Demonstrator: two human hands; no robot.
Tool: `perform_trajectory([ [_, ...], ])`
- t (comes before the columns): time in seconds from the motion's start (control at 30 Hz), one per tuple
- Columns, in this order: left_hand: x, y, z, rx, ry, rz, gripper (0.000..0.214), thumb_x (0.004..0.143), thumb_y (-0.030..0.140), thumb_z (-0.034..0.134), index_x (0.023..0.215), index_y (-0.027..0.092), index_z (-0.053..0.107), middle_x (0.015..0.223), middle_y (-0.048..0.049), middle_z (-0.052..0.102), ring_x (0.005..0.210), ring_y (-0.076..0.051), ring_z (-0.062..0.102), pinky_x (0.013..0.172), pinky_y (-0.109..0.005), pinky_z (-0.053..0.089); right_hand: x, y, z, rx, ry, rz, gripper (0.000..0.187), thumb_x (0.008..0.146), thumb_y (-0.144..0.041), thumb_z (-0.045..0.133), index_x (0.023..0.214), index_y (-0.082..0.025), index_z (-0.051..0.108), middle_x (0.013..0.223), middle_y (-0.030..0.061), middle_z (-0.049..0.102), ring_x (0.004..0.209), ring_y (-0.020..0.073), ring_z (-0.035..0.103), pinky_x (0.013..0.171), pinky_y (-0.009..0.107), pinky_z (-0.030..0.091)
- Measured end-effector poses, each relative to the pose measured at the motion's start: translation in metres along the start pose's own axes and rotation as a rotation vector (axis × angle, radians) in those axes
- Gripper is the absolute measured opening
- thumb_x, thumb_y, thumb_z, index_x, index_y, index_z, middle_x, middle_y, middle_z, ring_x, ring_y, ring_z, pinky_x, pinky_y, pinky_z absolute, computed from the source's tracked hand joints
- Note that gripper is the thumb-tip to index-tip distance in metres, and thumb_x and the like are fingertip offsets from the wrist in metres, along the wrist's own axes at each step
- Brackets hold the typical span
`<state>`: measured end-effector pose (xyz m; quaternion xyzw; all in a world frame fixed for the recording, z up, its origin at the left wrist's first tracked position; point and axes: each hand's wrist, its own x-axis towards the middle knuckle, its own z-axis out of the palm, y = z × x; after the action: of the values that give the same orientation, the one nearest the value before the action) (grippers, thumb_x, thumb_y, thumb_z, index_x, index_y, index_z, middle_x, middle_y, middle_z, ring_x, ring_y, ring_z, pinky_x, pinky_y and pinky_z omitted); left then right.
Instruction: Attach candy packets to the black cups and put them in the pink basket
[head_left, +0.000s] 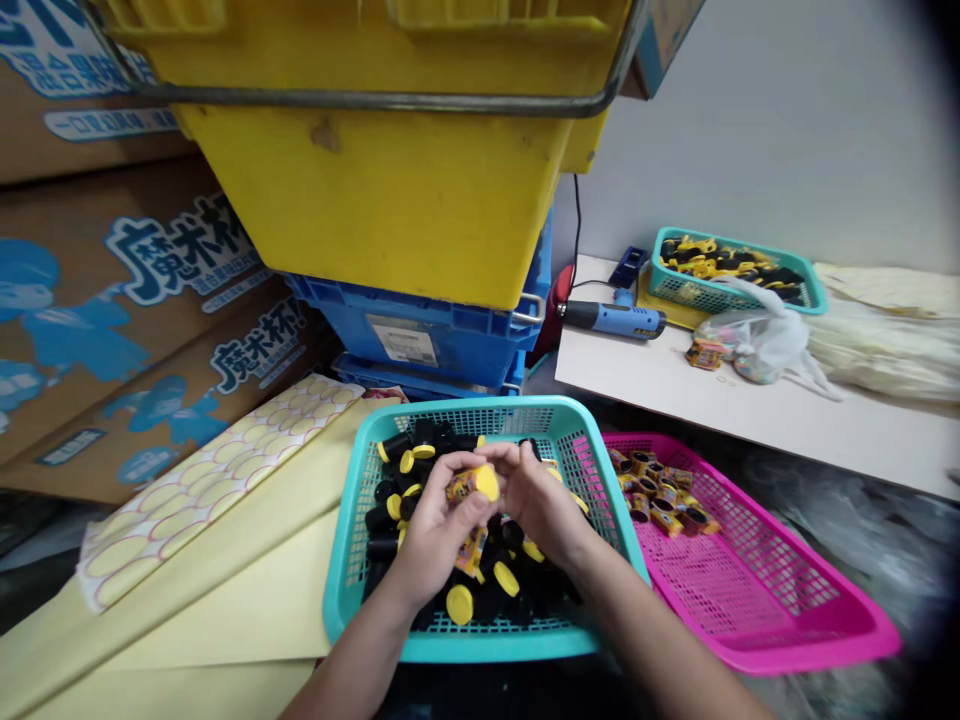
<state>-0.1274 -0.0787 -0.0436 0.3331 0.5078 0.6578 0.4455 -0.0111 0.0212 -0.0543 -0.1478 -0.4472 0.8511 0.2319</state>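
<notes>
The left hand [439, 530] grips a yellow-capped container [474, 485] with a printed wrap above the turquoise basket [339, 540], which holds black pieces with yellow caps [397, 447]. The right hand [546, 507] curls close beside it (whether it grips anything, I cannot tell). A pink basket [772, 590] carries printed tubes [664, 490].

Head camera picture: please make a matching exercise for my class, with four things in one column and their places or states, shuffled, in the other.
Things
1. yellow-lidded container
2. pink basket
3. blue power tool
4. yellow crate

Places or states
A. lying on the white table
B. stacked above a blue crate
C. holding small printed tubes
D. held in the left hand

Right pairs
1-D, 2-C, 3-A, 4-B
</notes>
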Motion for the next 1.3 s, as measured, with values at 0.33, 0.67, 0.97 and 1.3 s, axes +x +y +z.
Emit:
perform_trajectory([
  [0.33, -0.001, 0.024, -0.013, 0.248, -0.194, 0.064, 0.053, 0.092, 0.042, 0.048, 0.142, 0.029, 0.036, 0.138, -0.0101, 0.046, 0.116, -0.023, 0.052, 0.097, -0.036, 0.045, -0.056, -0.063, -0.004, -1.232, 0.387, -0.532, 0.020, 0.087, -0.032, 0.062, 0.105, -0.024, 0.061, 0.101, 0.0060, 0.062, 0.095, 0.0185, 0.057, 0.086, 0.034, 0.045],
  [0.67, -0.003, 0.010, -0.048, 1.161, -0.261, 0.217, 0.016, 0.082, 0.026, 0.062, 0.096, 0.025, 0.071, 0.098, -0.0031, 0.069, 0.095, -0.024, 0.052, 0.085, -0.039, 0.043, -0.045, -0.037, 0.003, -1.572, 0.331, 0.088, 0.035, 0.093, -0.049, 0.048, 0.089, -0.019, 0.066, 0.091, 0.0099, 0.064, 0.082, 0.0215, 0.058, 0.071, 0.033, 0.041],
  [0.97, -0.003, 0.012, -0.055, 0.991, -0.034, 0.296, 0.018, 0.086, 0.028, 0.057, 0.078, 0.025, 0.072, 0.081, -0.0025, 0.072, 0.080, -0.021, 0.061, 0.076, -0.034, 0.047, -0.018, -0.013, 0.022, -1.472, 0.303, 0.053, 0.029, 0.095, -0.042, 0.048, 0.094, -0.019, 0.065, 0.096, 0.0063, 0.064, 0.093, 0.0213, 0.055, 0.085, 0.035, 0.039],
  [1.3, -0.007, 0.013, -0.016, -0.051, 0.351, 0.040, 0.020, 0.076, 0.034, 0.072, 0.074, 0.017, 0.061, 0.084, -0.0008, 0.066, 0.078, -0.012, 0.063, 0.073, -0.023, 0.051, 0.003, -0.015, 0.046, -0.509, 0.210, -0.001, 0.035, 0.081, -0.051, 0.061, 0.083, -0.016, 0.057, 0.085, 0.0027, 0.061, 0.080, 0.0144, 0.056, 0.075, 0.026, 0.044],
])
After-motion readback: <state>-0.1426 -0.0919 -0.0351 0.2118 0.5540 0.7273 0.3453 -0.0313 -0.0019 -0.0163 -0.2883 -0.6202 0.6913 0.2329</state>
